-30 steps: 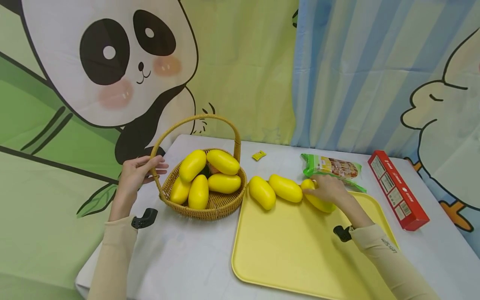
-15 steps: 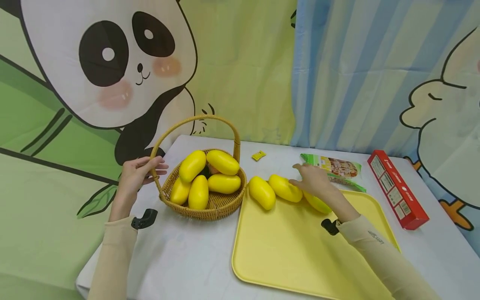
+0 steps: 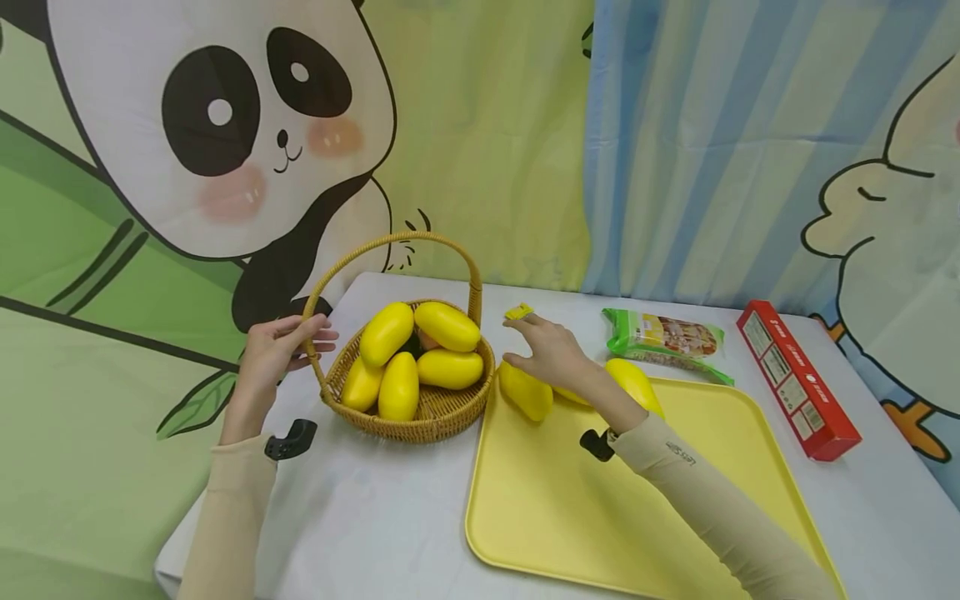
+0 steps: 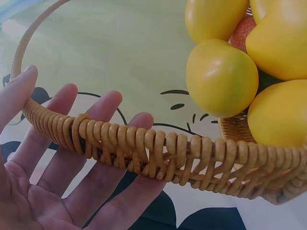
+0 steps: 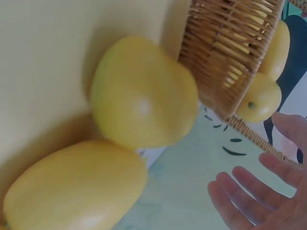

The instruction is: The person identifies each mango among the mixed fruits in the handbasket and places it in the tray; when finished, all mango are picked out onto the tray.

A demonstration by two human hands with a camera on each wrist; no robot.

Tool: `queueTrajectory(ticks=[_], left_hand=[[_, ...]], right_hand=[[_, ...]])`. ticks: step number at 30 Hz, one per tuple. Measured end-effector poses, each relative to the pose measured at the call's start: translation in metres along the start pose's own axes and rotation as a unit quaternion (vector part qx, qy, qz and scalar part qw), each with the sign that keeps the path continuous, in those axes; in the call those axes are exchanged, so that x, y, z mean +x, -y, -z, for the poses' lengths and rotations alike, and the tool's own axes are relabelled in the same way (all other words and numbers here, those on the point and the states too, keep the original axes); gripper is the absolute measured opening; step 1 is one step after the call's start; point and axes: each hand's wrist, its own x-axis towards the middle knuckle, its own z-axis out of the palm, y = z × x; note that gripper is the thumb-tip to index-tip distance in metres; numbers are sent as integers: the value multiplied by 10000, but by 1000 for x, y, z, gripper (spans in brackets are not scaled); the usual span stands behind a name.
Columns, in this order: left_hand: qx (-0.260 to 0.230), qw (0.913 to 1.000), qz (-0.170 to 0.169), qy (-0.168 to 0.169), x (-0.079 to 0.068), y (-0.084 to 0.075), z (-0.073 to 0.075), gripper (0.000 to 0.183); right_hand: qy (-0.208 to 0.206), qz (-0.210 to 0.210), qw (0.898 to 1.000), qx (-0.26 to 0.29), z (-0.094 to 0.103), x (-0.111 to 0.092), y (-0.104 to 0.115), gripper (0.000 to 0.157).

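Note:
My left hand (image 3: 272, 358) holds the side of the wicker basket's handle (image 3: 390, 238), thumb on one side. In the left wrist view its fingers lie fairly straight behind the handle. Several yellow mangoes (image 3: 398, 385) fill the basket (image 3: 420, 429), with a reddish fruit (image 4: 242, 32) partly hidden among them. My right hand (image 3: 553, 354), fingers spread, hovers over the leftmost tray mango (image 3: 528, 398); that mango (image 5: 144, 96) shows apart from the fingers in the right wrist view. A second mango (image 3: 572, 395) is mostly hidden by the hand, and a third (image 3: 633, 383) lies to its right.
The yellow tray (image 3: 547, 508) lies right of the basket on the white table (image 3: 360, 517). Behind it are a small yellow packet (image 3: 518, 311) and a green food bag (image 3: 667, 336). A long red box (image 3: 798, 383) lies at the right; a printed curtain hangs behind.
My right hand has let go of the rightmost tray mango and swept left over the tray to the leftmost one. The left hand and basket stay put.

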Motion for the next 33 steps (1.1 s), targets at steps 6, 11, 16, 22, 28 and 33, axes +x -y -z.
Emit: queueTrajectory(ticks=[6,11,16,22,28,33], left_hand=[[-118,9999,-6,-16,-1,2,-1,30],[-16,10000,-19,-39,-1,2,-2,32],[-102,9999,-44,-64,1,3,-1,27],[-50,10000,22,-71,1,1,0,29],[-29,9999,105,-77,-1,1,1,27],[-118,9999,47,-41,1,-1,-2,22]], right_hand=[[-199,86,9993,308,-9,16,22,52],[-282,258,9991,189,-16,29,38,57],[-283,484,9981,-247,-22,43,52,59],[-235,370,9968,-667,-27,57,64,61],[-49,152,9967,-794,-33,67,69,64],[49,-29,9956,-935,-36,71,69,68]])
